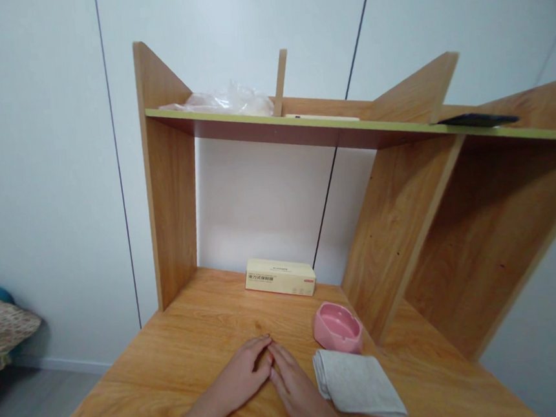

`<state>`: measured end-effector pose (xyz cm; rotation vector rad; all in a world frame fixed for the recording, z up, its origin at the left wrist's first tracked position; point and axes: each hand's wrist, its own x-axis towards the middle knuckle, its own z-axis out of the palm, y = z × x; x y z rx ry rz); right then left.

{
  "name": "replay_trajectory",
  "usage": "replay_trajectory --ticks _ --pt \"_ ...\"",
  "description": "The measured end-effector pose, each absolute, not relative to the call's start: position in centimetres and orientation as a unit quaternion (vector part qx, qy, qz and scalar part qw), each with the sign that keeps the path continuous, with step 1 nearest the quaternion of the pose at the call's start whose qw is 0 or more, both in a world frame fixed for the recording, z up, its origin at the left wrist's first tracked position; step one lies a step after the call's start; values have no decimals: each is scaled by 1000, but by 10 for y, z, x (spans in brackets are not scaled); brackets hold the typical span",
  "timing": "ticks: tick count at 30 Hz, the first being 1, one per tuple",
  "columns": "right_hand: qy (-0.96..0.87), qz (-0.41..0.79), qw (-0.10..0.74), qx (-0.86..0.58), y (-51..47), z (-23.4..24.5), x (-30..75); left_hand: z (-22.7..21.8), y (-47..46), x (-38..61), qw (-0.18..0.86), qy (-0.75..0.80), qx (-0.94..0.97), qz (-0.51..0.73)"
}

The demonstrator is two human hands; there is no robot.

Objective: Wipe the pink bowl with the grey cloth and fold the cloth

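Note:
My left hand (246, 373) and my right hand (296, 383) rest on the wooden desk (142, 389), their fingertips touching each other. Both have their fingers stretched out, and neither holds anything. Just right of my right hand lies a folded grey cloth (359, 383). Behind the cloth sits a pink ashtray (336, 330) with angular sides and notches in its rim. Farther back, a pale yellow cling film box (280, 278) with printed characters lies lengthwise near the wall.
A wooden shelf (270, 123) spans above the desk, held by upright panels. On it are a crumpled clear plastic bag (230, 101), a flat pale item (323, 119) and a dark flat object (478, 119). Patterned fabric (3, 326) shows at the far left.

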<state>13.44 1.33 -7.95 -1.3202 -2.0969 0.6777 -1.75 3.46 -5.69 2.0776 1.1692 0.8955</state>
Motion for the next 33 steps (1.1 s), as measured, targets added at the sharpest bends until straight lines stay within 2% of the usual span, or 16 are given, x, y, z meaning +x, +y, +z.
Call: replay_trajectory --ticks 15,22,33 --pt "-797 241 280 -478 11 -72 134 -62 38 -17 287 427 790 334" --pt "-800 246 223 -499 11 -69 133 -62 39 -18 280 426 799 319" --pt "-802 231 228 -501 10 -74 134 -68 39 -17 272 420 805 318"
